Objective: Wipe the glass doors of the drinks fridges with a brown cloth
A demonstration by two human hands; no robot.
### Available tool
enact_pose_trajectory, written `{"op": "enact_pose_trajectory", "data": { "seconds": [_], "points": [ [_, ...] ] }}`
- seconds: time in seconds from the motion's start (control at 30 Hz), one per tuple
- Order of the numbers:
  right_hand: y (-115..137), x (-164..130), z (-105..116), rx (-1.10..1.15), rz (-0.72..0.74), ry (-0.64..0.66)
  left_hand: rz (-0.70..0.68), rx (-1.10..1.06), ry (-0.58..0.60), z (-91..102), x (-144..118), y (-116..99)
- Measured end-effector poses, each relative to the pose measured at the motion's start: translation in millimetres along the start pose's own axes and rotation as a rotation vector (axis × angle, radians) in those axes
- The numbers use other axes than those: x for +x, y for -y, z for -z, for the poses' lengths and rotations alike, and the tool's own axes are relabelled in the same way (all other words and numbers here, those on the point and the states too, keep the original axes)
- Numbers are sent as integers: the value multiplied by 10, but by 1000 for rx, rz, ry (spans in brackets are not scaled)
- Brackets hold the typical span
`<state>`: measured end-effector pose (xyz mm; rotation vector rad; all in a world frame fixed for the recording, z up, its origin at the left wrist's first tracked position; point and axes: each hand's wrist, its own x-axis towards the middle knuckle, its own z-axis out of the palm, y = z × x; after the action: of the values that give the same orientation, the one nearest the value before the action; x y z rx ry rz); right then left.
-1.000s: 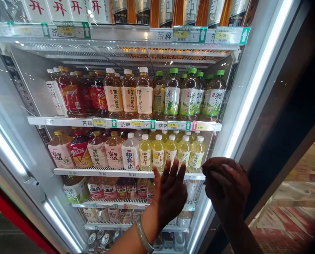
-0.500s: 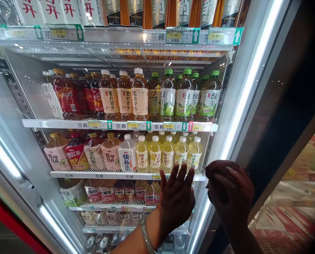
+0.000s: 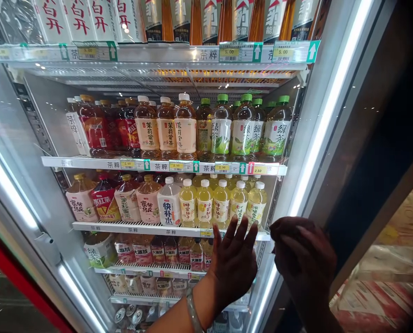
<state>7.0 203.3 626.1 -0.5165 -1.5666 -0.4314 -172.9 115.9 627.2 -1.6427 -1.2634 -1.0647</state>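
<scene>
My left hand (image 3: pixel 234 268), with a pale bangle (image 3: pixel 191 309) on its wrist, is raised with the fingers spread. It appears in front of the small yellow drink bottles (image 3: pixel 240 200) on a cooler shelf; whether it touches the glass I cannot tell. To its right, my right hand (image 3: pixel 305 259) is in shadow by the cooler's lit door frame. Its fingers are curled together around something dark that I cannot make out. Fingertips of the left hand overlap the shelf edge (image 3: pixel 140 230) below those bottles.
Green-capped tea bottles (image 3: pixel 276 125) and white-capped tea bottles (image 3: pixel 184 125) fill the shelf above. Larger bottles (image 3: pixel 81 199) stand at the left. A bright light strip (image 3: pixel 328 101) runs along the right side. Packaged goods (image 3: pixel 380 282) lie beyond the frame at right.
The view has shifted slightly, so the shelves appear a little lower and farther right. Both hands keep nearly the same pose and place.
</scene>
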Motion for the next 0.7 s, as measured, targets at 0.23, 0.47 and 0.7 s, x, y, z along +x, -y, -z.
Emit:
{"op": "enact_pose_trajectory", "data": {
  "seconds": [0.23,0.47,0.7],
  "points": [
    [249,83,-130,46,34,-6,-19,-14,1,-58,26,-18],
    [142,-425,-67,19,-14,10,-49,-51,-11,-90,-63,5],
    [257,16,-187,30,33,-23,-48,-27,18,-68,-74,5]
  ]
}}
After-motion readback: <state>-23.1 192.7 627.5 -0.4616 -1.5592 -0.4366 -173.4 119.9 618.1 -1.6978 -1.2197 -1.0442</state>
